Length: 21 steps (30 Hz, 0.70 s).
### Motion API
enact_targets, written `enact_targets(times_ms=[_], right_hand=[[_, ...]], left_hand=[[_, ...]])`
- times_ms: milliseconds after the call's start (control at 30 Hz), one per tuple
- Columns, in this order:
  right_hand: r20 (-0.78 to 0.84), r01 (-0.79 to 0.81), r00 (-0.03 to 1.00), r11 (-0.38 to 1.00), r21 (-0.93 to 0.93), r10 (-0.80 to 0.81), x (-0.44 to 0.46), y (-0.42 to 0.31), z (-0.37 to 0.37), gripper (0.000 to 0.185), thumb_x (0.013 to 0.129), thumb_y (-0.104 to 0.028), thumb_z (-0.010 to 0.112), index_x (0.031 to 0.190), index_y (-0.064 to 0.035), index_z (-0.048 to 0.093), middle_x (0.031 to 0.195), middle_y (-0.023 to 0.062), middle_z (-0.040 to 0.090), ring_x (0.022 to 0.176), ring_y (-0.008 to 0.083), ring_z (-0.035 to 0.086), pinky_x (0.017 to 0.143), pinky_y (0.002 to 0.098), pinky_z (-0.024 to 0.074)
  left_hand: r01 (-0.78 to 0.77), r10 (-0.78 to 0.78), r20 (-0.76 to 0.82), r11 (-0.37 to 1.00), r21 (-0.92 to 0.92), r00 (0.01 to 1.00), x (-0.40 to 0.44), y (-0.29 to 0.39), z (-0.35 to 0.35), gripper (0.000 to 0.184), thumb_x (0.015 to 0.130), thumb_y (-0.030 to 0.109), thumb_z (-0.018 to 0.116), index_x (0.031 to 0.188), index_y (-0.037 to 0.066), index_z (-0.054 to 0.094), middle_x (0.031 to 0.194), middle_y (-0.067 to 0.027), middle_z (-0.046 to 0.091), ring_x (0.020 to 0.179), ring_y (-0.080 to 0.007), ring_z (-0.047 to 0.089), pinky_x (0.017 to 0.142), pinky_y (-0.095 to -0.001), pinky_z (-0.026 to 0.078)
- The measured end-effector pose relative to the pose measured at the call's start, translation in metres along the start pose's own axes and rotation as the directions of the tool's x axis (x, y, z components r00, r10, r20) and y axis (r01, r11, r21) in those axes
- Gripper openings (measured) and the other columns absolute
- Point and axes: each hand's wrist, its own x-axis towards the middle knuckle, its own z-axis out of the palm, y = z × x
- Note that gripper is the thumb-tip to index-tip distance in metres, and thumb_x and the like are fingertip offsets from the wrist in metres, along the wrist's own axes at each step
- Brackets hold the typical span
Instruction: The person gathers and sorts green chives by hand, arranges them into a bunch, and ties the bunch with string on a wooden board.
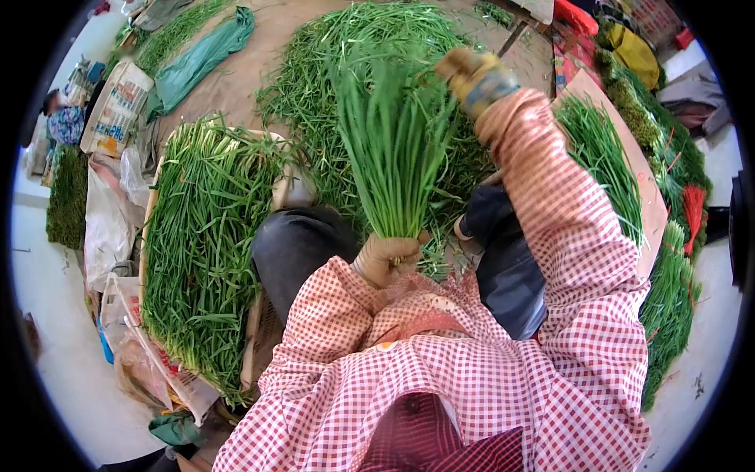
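bunch of green stalks (393, 169): upright in the view between the knees, gathered at its base, leaf tips fanned out over the loose pile (303, 90)
left hand (391, 258): fingers closed round the base, close in front of the checked shirt (464, 370)
right hand (476, 79): blurred, out beyond the right knee (507, 271), near the fan's outer edge; how far its fingers are open, or whether they touch leaves, i cannot tell
crate (252, 338): filled with leaves, its inner edge just beside the left knee (303, 244), so little room on that side
cardboard (651, 212): right of the right arm, more leaves lying along it
floor (228, 90): bare strip between the loose pile and the teal cloth (200, 67), the wider gap on the left
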Motion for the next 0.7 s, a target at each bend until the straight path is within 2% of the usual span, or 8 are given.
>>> enact_targets(times_ms=[67, 200, 267, 400, 533, 600, 667, 700], right_hand=[[-0.245, -0.064, 0.968, 0.998, -0.026, 0.056, 0.003, 0.006, -0.029, 0.025, 0.091, -0.032, 0.061, 0.101, -0.0094, 0.066, 0.075, 0.0065, 0.065, 0.067, 0.0183, 0.059, 0.063, 0.0301, 0.0498], [-0.156, -0.324, 0.94, 0.937, -0.128, 0.304, -0.042, 0.034, -0.072, 0.031, 0.087, -0.033, 0.063, 0.104, -0.0062, 0.064, 0.09, 0.0093, 0.067, 0.086, 0.0195, 0.063, 0.072, 0.0328, 0.0508], [0.121, -0.22, 0.968, 0.975, -0.017, 0.22, -0.083, 0.047, -0.058, 0.037, 0.084, -0.031, 0.066, 0.108, -0.0034, 0.061, 0.101, 0.012, 0.065, 0.096, 0.0214, 0.062, 0.08, 0.0331, 0.0511], [0.286, 0.091, 0.948, 0.982, 0.167, -0.137, -0.137, 0.02, -0.003, 0.06, 0.077, -0.028, 0.072, 0.124, -0.0017, 0.048, 0.123, 0.0182, 0.054, 0.112, 0.0326, 0.056, 0.099, 0.0382, 0.0435], [0.457, -0.237, 0.888, 0.907, 0.348, 0.056, -0.153, -0.004, 0.031, 0.064, 0.077, -0.026, 0.072, 0.129, -0.0029, 0.043, 0.116, 0.0195, 0.059, 0.11, 0.0311, 0.057, 0.093, 0.0388, 0.0454], [0.441, -0.237, 0.897, 0.878, 0.416, 0.033, -0.16, 0.015, 0.051, 0.062, 0.078, -0.028, 0.072, 0.127, -0.0021, 0.044, 0.112, 0.0195, 0.061, 0.106, 0.0304, 0.06, 0.086, 0.0387, 0.0476], [0.299, 0.108, 0.934, 0.952, 0.286, -0.196, -0.17, 0.034, 0.062, 0.066, 0.082, -0.041, 0.069, 0.128, -0.0026, 0.043, 0.106, 0.0213, 0.062, 0.093, 0.0335, 0.063, 0.079, 0.0384, 0.0499], [0.487, 0.054, 0.862, 0.98, 0.191, -0.143, -0.165, 0.015, 0.041, 0.057, 0.087, -0.041, 0.064, 0.126, -0.0033, 0.047, 0.101, 0.0219, 0.063, 0.092, 0.0358, 0.063, 0.077, 0.0386, 0.0496]], left_hand=[[-0.037, 0.058, 0.119, 0.985, -0.17, 0.991, 0.001, 0.001, -0.005, 0.031, 0.078, 0.007, 0.068, 0.105, 0.001, 0.056, 0.074, -0.0052, 0.056, 0.052, -0.0111, 0.045, 0.039, -0.0257, 0.03], [0.055, 0.003, 0.176, 0.944, -0.326, 0.984, -0.006, 0.006, -0.009, 0.03, 0.08, 0.006, 0.066, 0.108, 0.003, 0.055, 0.067, -0.0035, 0.053, 0.05, -0.0103, 0.042, 0.043, -0.0252, 0.035], [0.074, -0.011, 0.204, 0.949, -0.306, 0.979, -0.004, 0.005, -0.016, 0.033, 0.08, 0.006, 0.066, 0.111, 0.005, 0.054, 0.075, -0.0039, 0.055, 0.053, -0.0107, 0.043, 0.045, -0.025, 0.037], [0.077, 0.009, 0.234, 0.932, -0.354, 0.972, -0.006, 0.005, -0.012, 0.043, 0.079, 0.004, 0.064, 0.118, 0.008, 0.049, 0.093, -0.0031, 0.055, 0.06, -0.0112, 0.045, 0.044, -0.0242, 0.036], [0.041, -0.021, 0.095, 0.976, -0.213, 0.995, -0.016, 0.012, 0.006, 0.041, 0.076, 0.004, 0.065, 0.115, 0.006, 0.051, 0.088, -0.0038, 0.056, 0.057, -0.011, 0.043, 0.043, -0.0234, 0.034], [0.028, -0.025, 0.025, 0.992, -0.124, 0.999, -0.024, 0.018, 0.014, 0.04, 0.075, 0.004, 0.065, 0.113, 0.005, 0.052, 0.087, -0.004, 0.057, 0.056, -0.0109, 0.043, 0.042, -0.0231, 0.032], [0.031, -0.034, -0.168, 0.999, -0.016, 0.985, -0.03, 0.022, 0.021, 0.035, 0.07, 0.004, 0.065, 0.104, 0.002, 0.056, 0.08, -0.0056, 0.058, 0.054, -0.0118, 0.046, 0.041, -0.0228, 0.031], [0.033, -0.034, -0.172, 0.999, -0.008, 0.984, -0.032, 0.024, 0.027, 0.035, 0.07, 0.004, 0.065, 0.104, 0.002, 0.056, 0.08, -0.0056, 0.058, 0.054, -0.0118, 0.046, 0.041, -0.0228, 0.031]])
